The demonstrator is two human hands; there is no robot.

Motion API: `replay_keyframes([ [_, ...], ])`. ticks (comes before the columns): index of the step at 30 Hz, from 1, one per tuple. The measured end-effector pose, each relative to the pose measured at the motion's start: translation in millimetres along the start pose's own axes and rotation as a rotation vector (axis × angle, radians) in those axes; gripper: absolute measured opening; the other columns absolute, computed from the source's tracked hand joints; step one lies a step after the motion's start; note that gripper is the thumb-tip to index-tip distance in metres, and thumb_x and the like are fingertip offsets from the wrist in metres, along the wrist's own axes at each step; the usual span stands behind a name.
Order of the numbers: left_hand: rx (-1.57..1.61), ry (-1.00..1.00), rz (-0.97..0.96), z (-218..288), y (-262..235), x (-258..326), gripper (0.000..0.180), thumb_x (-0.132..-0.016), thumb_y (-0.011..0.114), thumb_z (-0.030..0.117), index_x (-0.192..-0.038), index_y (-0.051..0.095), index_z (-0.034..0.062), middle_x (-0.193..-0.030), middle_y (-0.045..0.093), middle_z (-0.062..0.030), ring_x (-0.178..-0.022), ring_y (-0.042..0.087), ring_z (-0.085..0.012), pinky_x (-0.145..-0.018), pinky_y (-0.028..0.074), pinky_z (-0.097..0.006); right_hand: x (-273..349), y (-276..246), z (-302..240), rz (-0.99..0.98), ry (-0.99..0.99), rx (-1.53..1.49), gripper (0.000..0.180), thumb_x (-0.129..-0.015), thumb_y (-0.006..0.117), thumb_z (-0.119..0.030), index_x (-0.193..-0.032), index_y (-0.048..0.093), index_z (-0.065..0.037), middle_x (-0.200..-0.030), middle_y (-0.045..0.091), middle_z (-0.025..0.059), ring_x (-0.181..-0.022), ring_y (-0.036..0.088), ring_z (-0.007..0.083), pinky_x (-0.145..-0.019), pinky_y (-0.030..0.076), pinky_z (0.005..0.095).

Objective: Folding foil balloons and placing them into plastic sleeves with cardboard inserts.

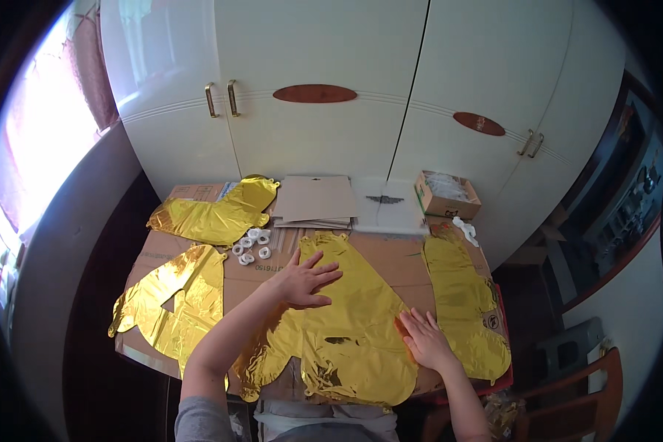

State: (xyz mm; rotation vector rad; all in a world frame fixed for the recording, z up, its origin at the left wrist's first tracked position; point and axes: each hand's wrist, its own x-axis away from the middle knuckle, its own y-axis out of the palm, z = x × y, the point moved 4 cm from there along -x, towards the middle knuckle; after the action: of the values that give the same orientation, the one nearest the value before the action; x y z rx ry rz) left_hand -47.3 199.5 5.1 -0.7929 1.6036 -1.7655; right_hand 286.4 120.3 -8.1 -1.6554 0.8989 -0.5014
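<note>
A large flat gold foil balloon lies spread in the middle of the cardboard-covered table, its lower part creased. My left hand is over its upper left part, fingers spread; whether the palm touches the foil I cannot tell. On the balloon's right edge rests my right hand, fingers stretched out and fairly flat. Neither hand grasps anything. To the left lies another gold foil balloon with a small triangular opening. A third gold balloon is behind it, and a fourth gold balloon lies at the right.
Several white ribbon rolls sit between the balloons. Brown cardboard sheets are stacked at the back, beside a clear plastic bag and a small box of clear packets. White cabinets stand behind; a wooden chair is at right.
</note>
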Motion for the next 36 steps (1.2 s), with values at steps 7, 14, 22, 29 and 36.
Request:
replay_keyframes([
  [7, -0.043, 0.063, 0.007, -8.0, 1.7, 0.3, 0.085, -0.083, 0.046, 0.073, -0.152, 0.03, 0.0256, -0.158, 0.029, -0.0023, -0.146, 0.02, -0.0403, -0.112, 0.008, -0.07, -2.1, -2.8, -2.5, -0.033, 0.013, 0.003, 0.05, -0.098, 0.047, -0.026, -0.145, 0.041, -0.011, -0.15, 0.042, 0.0081, -0.142, 0.033, 0.0294, -0.117, 0.022, 0.0528],
  [14, -0.068, 0.059, 0.017, -3.8, -2.2, 3.4, 0.084, -0.084, 0.045, 0.073, -0.152, 0.03, 0.0259, -0.158, 0.03, -0.0025, -0.146, 0.021, -0.0403, -0.112, 0.006, -0.07, -1.9, -2.3, -3.8, -0.041, 0.033, -0.012, 0.047, -0.099, 0.046, -0.025, -0.144, 0.043, -0.012, -0.151, 0.041, 0.0077, -0.143, 0.032, 0.0296, -0.117, 0.021, 0.0534],
  [22, -0.054, -0.115, 0.266, -41.0, -22.4, 27.3, 0.074, -0.088, 0.055, 0.056, -0.147, 0.038, 0.0146, -0.155, 0.034, -0.0093, -0.144, 0.026, -0.0364, -0.114, 0.017, -0.061, -39.2, -39.3, -31.8, 0.139, -0.081, -0.052, 0.039, -0.093, 0.055, -0.017, -0.131, 0.056, -0.009, -0.139, 0.052, 0.011, -0.131, 0.046, 0.0309, -0.109, 0.034, 0.0492],
  [29, 0.388, -0.675, 0.536, -171.6, -31.1, 117.8, 0.042, -0.085, 0.053, 0.01, -0.127, 0.055, 0.0021, -0.128, 0.061, -0.018, -0.119, 0.056, -0.0346, -0.102, 0.043, -0.041, -201.3, -40.1, -137.6, 0.234, -0.476, -0.105, 0.032, -0.087, 0.063, -0.021, -0.117, 0.065, -0.009, -0.118, 0.065, 0.0075, -0.113, 0.059, 0.0258, -0.101, 0.042, 0.0414],
  [36, 0.607, -0.933, 0.663, -238.9, 3.8, 159.8, 0.033, -0.089, 0.048, 0.011, -0.119, 0.059, 0.0031, -0.108, 0.069, -0.0196, -0.102, 0.065, -0.0379, -0.089, 0.05, -0.044, -372.4, 48.6, -242.4, 0.021, -0.498, -0.02, 0.028, -0.087, 0.063, -0.03, -0.105, 0.068, -0.009, -0.107, 0.069, 0.0072, -0.102, 0.063, 0.0269, -0.091, 0.049, 0.0416],
])
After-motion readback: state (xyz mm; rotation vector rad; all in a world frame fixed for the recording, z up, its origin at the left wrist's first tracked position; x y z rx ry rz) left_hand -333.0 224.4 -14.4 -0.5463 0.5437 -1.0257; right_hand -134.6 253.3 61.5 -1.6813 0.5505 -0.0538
